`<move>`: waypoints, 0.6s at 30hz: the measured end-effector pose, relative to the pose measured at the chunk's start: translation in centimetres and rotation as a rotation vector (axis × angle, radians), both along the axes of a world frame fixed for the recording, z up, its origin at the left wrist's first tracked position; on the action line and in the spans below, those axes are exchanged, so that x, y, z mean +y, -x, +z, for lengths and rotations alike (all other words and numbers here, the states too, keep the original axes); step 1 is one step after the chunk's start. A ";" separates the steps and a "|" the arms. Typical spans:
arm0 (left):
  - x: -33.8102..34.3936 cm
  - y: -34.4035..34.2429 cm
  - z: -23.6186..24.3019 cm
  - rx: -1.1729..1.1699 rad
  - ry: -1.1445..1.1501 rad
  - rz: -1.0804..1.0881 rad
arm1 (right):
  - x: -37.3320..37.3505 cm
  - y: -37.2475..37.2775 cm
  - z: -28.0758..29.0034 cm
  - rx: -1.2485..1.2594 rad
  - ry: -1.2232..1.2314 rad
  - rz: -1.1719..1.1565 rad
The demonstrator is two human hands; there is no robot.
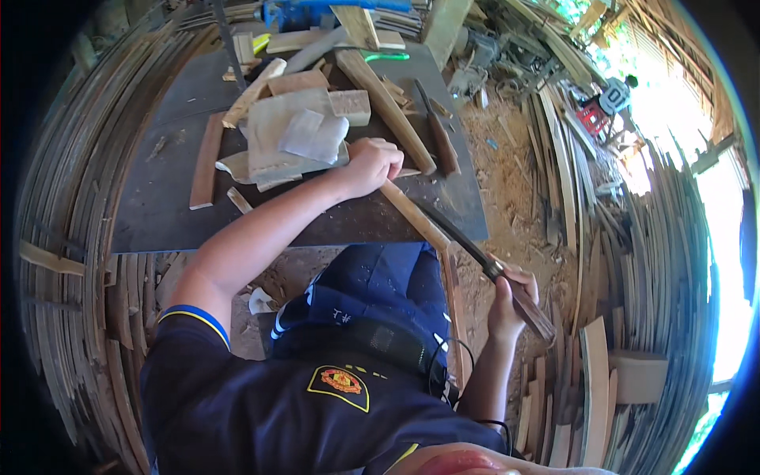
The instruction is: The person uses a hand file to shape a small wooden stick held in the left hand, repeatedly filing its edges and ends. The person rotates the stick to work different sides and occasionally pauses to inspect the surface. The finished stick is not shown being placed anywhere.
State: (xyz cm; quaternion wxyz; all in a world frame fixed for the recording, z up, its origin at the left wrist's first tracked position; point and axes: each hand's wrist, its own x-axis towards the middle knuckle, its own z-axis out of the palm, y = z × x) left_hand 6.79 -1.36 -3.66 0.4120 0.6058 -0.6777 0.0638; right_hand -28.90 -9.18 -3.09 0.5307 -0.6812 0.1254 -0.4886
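My left hand (369, 166) is closed around the upper end of a narrow light wooden strip (416, 215), over the dark tabletop (166, 214). My right hand (511, 297) grips the wooden handle of a long dark-bladed knife (455, 233), whose blade lies along the strip's right side and slants up toward my left hand. Just beyond my left hand sit pale, thin flat pieces (269, 138) in a loose stack. A longer wooden bar (384, 107) and another wooden-handled blade (443, 142) lie to their right. A short brown board (207, 162) lies at the left.
Long wooden slats (75, 198) are piled along the left, more (649, 261) along the right. Blue equipment (301, 16) and a green-handled item (392, 57) are at the table's back. A person (613, 96) sits by a red object at upper right, near a bright opening.
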 end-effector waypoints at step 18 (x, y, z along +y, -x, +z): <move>0.1 0.5 0.3 0.034 -0.029 0.052 | 0.8 1.4 3.9 -0.017 0.128 -0.047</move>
